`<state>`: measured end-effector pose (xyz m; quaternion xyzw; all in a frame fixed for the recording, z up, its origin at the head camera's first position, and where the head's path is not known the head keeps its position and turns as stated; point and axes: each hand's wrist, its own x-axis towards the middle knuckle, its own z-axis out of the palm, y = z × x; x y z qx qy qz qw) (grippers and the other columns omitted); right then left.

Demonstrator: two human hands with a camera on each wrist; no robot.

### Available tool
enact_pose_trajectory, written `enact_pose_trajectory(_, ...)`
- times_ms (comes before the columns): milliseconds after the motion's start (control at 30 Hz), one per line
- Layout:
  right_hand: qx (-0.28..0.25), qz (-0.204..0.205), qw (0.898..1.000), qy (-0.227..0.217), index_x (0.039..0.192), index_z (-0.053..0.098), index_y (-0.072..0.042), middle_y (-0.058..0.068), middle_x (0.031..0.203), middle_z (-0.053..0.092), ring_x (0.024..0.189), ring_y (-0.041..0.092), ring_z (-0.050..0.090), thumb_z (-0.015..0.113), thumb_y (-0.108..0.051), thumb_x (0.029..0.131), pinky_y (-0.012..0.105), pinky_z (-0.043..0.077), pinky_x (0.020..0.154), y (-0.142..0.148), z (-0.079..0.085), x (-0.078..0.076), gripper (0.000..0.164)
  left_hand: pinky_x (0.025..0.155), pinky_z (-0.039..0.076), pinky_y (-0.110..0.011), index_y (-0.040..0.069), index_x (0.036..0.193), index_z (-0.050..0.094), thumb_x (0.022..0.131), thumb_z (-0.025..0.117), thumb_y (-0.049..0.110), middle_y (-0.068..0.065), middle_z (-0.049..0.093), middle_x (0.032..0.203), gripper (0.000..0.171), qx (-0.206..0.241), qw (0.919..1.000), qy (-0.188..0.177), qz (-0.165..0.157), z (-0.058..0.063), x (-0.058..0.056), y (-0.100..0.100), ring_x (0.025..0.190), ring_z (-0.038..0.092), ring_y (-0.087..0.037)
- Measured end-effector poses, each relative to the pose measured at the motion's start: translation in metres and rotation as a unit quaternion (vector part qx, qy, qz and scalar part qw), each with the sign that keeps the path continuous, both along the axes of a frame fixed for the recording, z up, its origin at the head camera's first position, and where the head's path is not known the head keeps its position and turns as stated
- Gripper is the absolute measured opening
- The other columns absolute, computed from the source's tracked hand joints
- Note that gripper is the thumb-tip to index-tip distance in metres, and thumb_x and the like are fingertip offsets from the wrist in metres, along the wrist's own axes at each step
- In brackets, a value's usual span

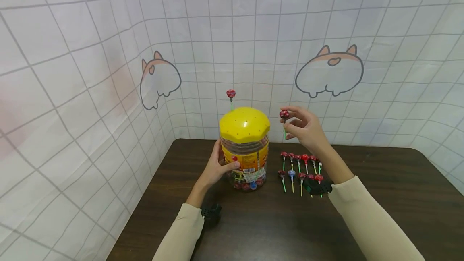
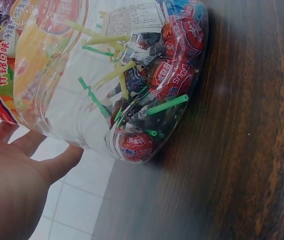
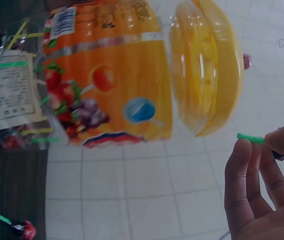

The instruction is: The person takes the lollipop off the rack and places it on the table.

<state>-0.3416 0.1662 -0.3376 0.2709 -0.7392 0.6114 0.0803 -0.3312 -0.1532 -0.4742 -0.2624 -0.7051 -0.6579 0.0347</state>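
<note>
A clear plastic candy jar with a yellow lid stands on the table. My left hand grips its left side, thumb across the front label and the other fingers round the back. In the left wrist view, wrapped lollipops with green and yellow sticks lie in the jar's bottom. One red lollipop stands upright at the lid's back left. To the right of the lid, my right hand pinches another lollipop by its green stick, dark red head uppermost.
Two rows of lollipops lie on the dark wooden table to the right of the jar, partly hidden by the right forearm. A white gridded cloth hangs behind and to the sides.
</note>
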Motion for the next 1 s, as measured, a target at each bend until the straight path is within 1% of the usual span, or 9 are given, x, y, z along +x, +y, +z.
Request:
enact_pose_trajectory(167,-0.005,-0.014,1.000,-0.012,0.139,0.059,-0.016,0.001,0.109,0.064,0.088,0.015,0.066,0.064,-0.004,0.098,0.031,0.062,0.067,0.018,-0.018,0.006,0.043,0.084,0.060,-0.037,0.038,0.160,0.015,0.093,0.078,0.024,-0.008,0.045,0.149,0.093,-0.001,1.0000,0.002,0.003,0.000,0.000,0.000,0.126,0.056,-0.027)
enact_pose_trajectory(333,-0.040,-0.009,0.998,-0.043,0.141,0.058,-0.016,0.000,0.110,0.066,0.091,0.011,0.066,0.063,-0.002,0.099,0.029,0.061,0.066,0.037,-0.034,0.012,0.044,0.081,0.060,-0.042,0.040,0.160,0.014,0.092,0.079,0.028,-0.007,0.045,0.148,0.094,-0.005,0.9999,-0.001,0.009,0.001,0.000,0.000,0.124,0.057,-0.028)
enact_pose_trajectory(400,-0.052,-0.011,0.997,-0.057,0.141,0.058,-0.016,-0.001,0.111,0.066,0.090,0.011,0.066,0.063,-0.001,0.099,0.029,0.061,0.066,0.044,-0.041,0.014,0.045,0.086,0.059,-0.040,0.039,0.160,0.014,0.092,0.079,0.028,-0.007,0.044,0.149,0.094,-0.006,0.9999,0.000,0.009,0.001,0.000,0.000,0.125,0.057,-0.028)
enact_pose_trajectory(467,-0.047,-0.022,0.997,-0.062,0.141,0.058,-0.017,-0.002,0.111,0.066,0.089,0.010,0.066,0.063,-0.002,0.099,0.028,0.061,0.066,0.050,-0.048,0.015,0.044,0.093,0.058,-0.038,0.039,0.160,0.014,0.092,0.079,0.027,-0.007,0.044,0.150,0.095,-0.005,1.0000,0.002,0.008,0.000,0.000,0.000,0.128,0.056,-0.027)
enact_pose_trajectory(567,-0.041,-0.034,0.996,-0.066,0.141,0.058,-0.016,-0.002,0.112,0.066,0.089,0.010,0.067,0.063,-0.003,0.099,0.029,0.061,0.066,0.060,-0.060,0.017,0.044,0.100,0.055,-0.039,0.037,0.161,0.013,0.092,0.078,0.025,-0.007,0.043,0.151,0.095,-0.002,1.0000,0.006,0.006,-0.001,-0.001,0.000,0.130,0.055,-0.026)
enact_pose_trajectory(667,-0.035,-0.046,0.996,-0.070,0.141,0.058,-0.016,-0.004,0.109,0.067,0.088,0.008,0.067,0.063,-0.002,0.099,0.029,0.062,0.066,0.070,-0.073,0.020,0.045,0.103,0.054,-0.042,0.037,0.161,0.012,0.092,0.078,0.025,-0.007,0.042,0.151,0.096,-0.001,1.0000,0.005,0.005,-0.001,-0.001,0.000,0.131,0.054,-0.025)
enact_pose_trajectory(767,-0.033,-0.053,0.995,-0.079,0.140,0.058,-0.016,-0.004,0.106,0.068,0.086,0.007,0.067,0.063,-0.001,0.099,0.030,0.062,0.064,0.080,-0.085,0.023,0.045,0.102,0.054,-0.042,0.038,0.161,0.013,0.092,0.079,0.026,-0.007,0.043,0.151,0.096,-0.004,1.0000,0.001,0.007,-0.001,0.000,0.000,0.130,0.055,-0.026)
enact_pose_trajectory(867,-0.033,-0.055,0.994,-0.093,0.139,0.058,-0.017,-0.003,0.104,0.067,0.084,0.007,0.067,0.062,0.000,0.099,0.031,0.062,0.065,0.090,-0.097,0.025,0.044,0.098,0.056,-0.039,0.039,0.160,0.013,0.092,0.079,0.028,-0.006,0.044,0.150,0.096,-0.006,0.9999,-0.003,0.011,0.000,0.001,0.001,0.128,0.056,-0.026)
enact_pose_trajectory(1000,-0.012,-0.065,0.993,-0.099,0.138,0.058,-0.018,-0.003,0.106,0.066,0.083,0.008,0.068,0.060,0.001,0.099,0.033,0.062,0.067,0.101,-0.111,0.028,0.043,0.095,0.057,-0.038,0.040,0.160,0.013,0.091,0.079,0.029,-0.006,0.044,0.149,0.096,-0.003,0.9999,-0.004,0.012,0.000,0.001,0.001,0.127,0.056,-0.027)
